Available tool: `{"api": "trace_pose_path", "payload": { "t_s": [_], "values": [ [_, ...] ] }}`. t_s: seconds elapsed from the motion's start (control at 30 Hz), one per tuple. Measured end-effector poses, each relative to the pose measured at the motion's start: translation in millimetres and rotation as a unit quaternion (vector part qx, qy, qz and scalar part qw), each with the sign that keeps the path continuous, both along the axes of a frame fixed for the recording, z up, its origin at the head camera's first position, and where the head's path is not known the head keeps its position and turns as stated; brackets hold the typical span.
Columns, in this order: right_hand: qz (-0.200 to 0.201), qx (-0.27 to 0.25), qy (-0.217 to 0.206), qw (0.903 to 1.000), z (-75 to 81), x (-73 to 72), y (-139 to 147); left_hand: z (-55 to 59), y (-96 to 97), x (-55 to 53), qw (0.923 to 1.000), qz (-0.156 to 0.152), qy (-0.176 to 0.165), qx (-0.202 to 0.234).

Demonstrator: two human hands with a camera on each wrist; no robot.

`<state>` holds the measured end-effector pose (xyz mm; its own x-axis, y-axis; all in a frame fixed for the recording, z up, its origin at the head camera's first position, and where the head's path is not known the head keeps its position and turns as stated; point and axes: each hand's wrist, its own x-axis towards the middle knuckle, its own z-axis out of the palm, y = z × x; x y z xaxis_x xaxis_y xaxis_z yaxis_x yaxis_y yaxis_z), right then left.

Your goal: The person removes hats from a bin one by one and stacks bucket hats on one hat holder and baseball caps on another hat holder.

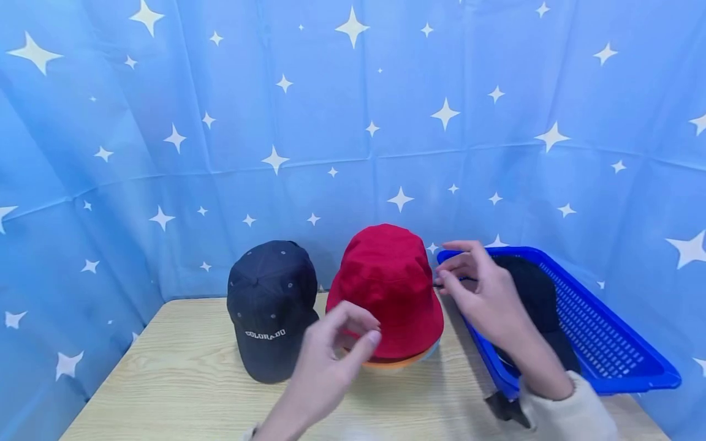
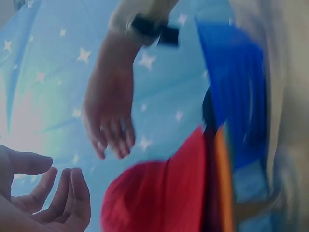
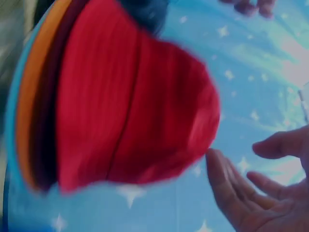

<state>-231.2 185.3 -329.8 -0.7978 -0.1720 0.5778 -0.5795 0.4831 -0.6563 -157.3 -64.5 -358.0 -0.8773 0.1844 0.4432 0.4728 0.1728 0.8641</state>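
Observation:
A red bucket hat (image 1: 386, 275) tops a stack; in the right wrist view, the brims of a dark maroon hat, an orange hat (image 3: 36, 96) and a light blue hat show beneath it. My left hand (image 1: 333, 361) is in front of the stack's left side, fingers loosely bent and nothing between them. Off the stack's right side is my right hand (image 1: 485, 297), also holding nothing, with thumb and fingers spread apart. Its fingertips appear close to the red crown in the right wrist view.
A dark cap (image 1: 270, 306) lettered COLORADO stands left of the stack on the wooden table (image 1: 182, 367). To the right, a blue plastic basket (image 1: 601, 331) holds a black cap (image 1: 529, 294), partly behind the right forearm. A starry blue curtain (image 1: 309, 92) hangs behind.

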Motion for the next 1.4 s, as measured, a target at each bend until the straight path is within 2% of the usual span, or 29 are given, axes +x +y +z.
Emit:
{"api": "trace_pose_path", "payload": {
  "t_s": [0.07,0.17,0.27,0.33,0.47,0.63,0.73,0.83,0.97,1.03,1.13,1.27,1.4],
  "values": [
    [-0.013,0.017,0.014,0.9997,2.2,-8.3,18,-4.1,11.8,-0.7,0.9985,-0.035,-0.042,-0.002],
    [-0.04,0.06,0.017,0.9972,5.4,-24.9,45,-11.1,27.3,-4.0,0.993,-0.08,-0.087,0.002],
    [-0.066,0.111,0.0,0.9916,9.7,-46.0,74,-20.4,44.6,-9.3,0.9876,-0.107,-0.114,0.014],
    [-0.078,0.151,-0.021,0.9852,12.7,-61.4,93,-28.2,57.4,-13.0,0.9821,-0.13,-0.134,0.027],
    [-0.082,0.216,-0.085,0.9693,17.2,-93.2,127,-44.0,80.5,-16.3,0.9726,-0.167,-0.16,0.025],
    [-0.085,0.284,-0.134,0.9458,11.7,-127.9,162,-60.8,104.6,-16.3,0.9658,-0.181,-0.183,0.028],
    [-0.092,0.322,-0.138,0.9322,1.2,-144.2,179,-70.3,120.4,-18.9,0.9622,-0.174,-0.204,0.048],
    [-0.103,0.351,-0.142,0.9197,-11.5,-155.8,190,-79.3,137.7,-24.0,0.9597,-0.153,-0.224,0.074],
    [-0.108,0.391,-0.149,0.9016,-24.0,-164.1,198,-87.0,161.4,-30.7,0.9609,-0.089,-0.245,0.093],
    [-0.105,0.406,-0.15,0.8955,-28.5,-166.2,200,-89.6,170.8,-33.2,0.9598,-0.059,-0.255,0.102],
    [-0.103,0.412,-0.145,0.8936,-33.9,-167.0,200,-92.0,182.5,-37.0,0.9508,-0.032,-0.278,0.133],
    [-0.108,0.408,-0.128,0.8975,-37.7,-167.6,200,-93.5,194.2,-43.1,0.9383,-0.021,-0.298,0.174],
    [-0.114,0.406,-0.118,0.8992,-38.7,-168.6,201,-95.6,200.4,-47.8,0.9345,-0.015,-0.3,0.191]
  ]
}}
